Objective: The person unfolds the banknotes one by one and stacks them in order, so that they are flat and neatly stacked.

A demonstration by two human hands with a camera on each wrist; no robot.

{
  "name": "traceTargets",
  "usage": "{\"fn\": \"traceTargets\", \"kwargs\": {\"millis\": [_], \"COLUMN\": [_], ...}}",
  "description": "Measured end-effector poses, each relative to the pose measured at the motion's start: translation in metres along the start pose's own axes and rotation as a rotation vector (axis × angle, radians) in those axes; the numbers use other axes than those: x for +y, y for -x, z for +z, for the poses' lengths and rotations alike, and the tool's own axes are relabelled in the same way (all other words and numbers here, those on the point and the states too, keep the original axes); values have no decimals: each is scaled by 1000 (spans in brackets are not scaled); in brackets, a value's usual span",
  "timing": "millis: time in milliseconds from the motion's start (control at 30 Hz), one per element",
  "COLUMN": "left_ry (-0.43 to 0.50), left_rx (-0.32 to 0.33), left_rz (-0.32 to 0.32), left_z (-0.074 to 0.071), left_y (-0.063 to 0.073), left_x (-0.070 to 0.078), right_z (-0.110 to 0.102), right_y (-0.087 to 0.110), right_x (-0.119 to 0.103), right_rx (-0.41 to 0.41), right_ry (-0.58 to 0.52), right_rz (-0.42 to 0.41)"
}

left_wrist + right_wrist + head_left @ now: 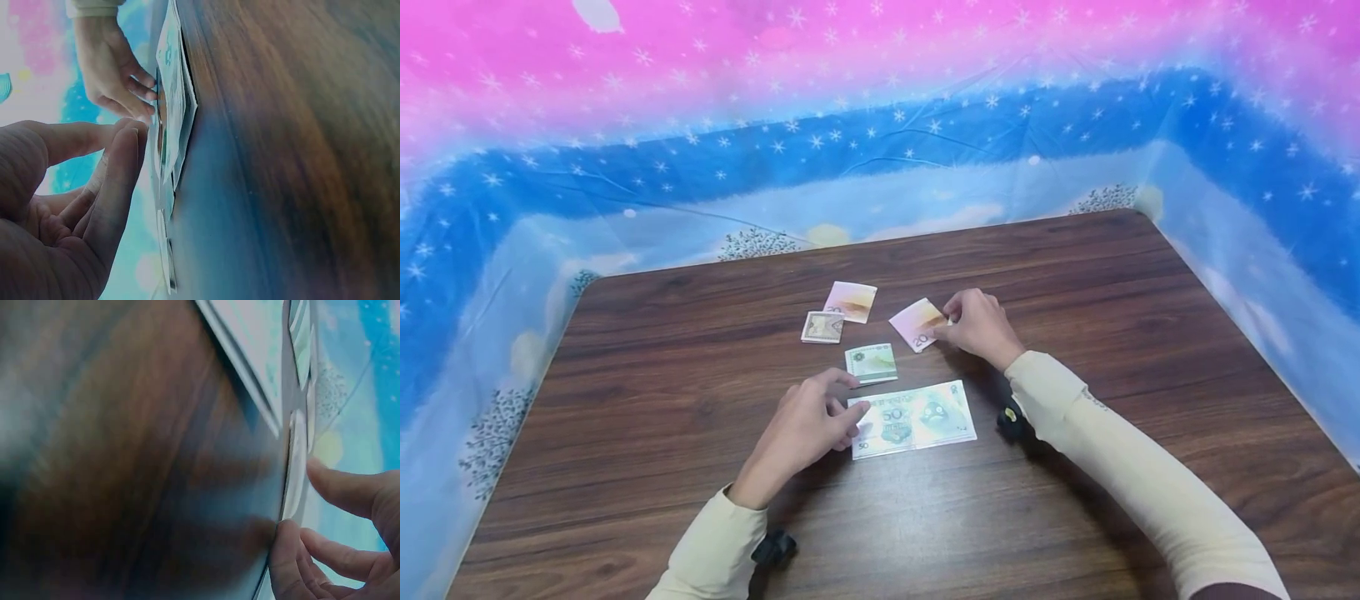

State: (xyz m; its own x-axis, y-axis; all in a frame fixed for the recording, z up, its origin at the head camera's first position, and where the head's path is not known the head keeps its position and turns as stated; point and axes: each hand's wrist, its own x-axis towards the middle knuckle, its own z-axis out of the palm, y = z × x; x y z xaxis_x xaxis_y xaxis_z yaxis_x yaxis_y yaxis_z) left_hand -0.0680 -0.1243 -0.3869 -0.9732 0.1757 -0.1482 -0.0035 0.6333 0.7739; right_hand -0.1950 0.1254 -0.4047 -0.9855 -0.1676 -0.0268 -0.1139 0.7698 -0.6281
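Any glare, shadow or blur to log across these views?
Head view: pale glare on the tabletop below the large banknote, dark shadow under the right sleeve; left wrist view: dim, with the tabletop smeared; right wrist view: tabletop blurred too.

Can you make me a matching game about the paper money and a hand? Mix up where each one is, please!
Things:
1. Big 50 note
2. Green note
3. Brown note
4. Right hand

Places:
A. Overlapping a corner of the left pink note
B. Lowest note in the head view
C. At the right edge of the right pink note
D. Second lowest note in the head view

Right pairs: 1-B, 2-D, 3-A, 4-C
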Motion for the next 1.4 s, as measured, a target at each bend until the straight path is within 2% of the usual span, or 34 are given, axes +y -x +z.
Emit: {"fn": "traceTargets", "kwargs": {"millis": [133,367,500,833,1400], "left_ry": [12,21,27,37,40], "left_rx": [-3,-9,-12,-8,-14], "left_rz": [-8,-15,-14,-7,-3], "left_z": [0,1,2,2,2], "left_y": [0,-1,-1,0,1], "left_x": [1,2,2,1,0], "right_z": [1,4,5,3,3], "right_y": [-5,-9,-11,-17,-21], "right_x": [0,-6,-9,-12,-18], "right_rx": [-6,-32,-57,-157,-174], "right_ry": [36,87,96,61,56], "right_rz": [10,-30,-15,39,67]}}
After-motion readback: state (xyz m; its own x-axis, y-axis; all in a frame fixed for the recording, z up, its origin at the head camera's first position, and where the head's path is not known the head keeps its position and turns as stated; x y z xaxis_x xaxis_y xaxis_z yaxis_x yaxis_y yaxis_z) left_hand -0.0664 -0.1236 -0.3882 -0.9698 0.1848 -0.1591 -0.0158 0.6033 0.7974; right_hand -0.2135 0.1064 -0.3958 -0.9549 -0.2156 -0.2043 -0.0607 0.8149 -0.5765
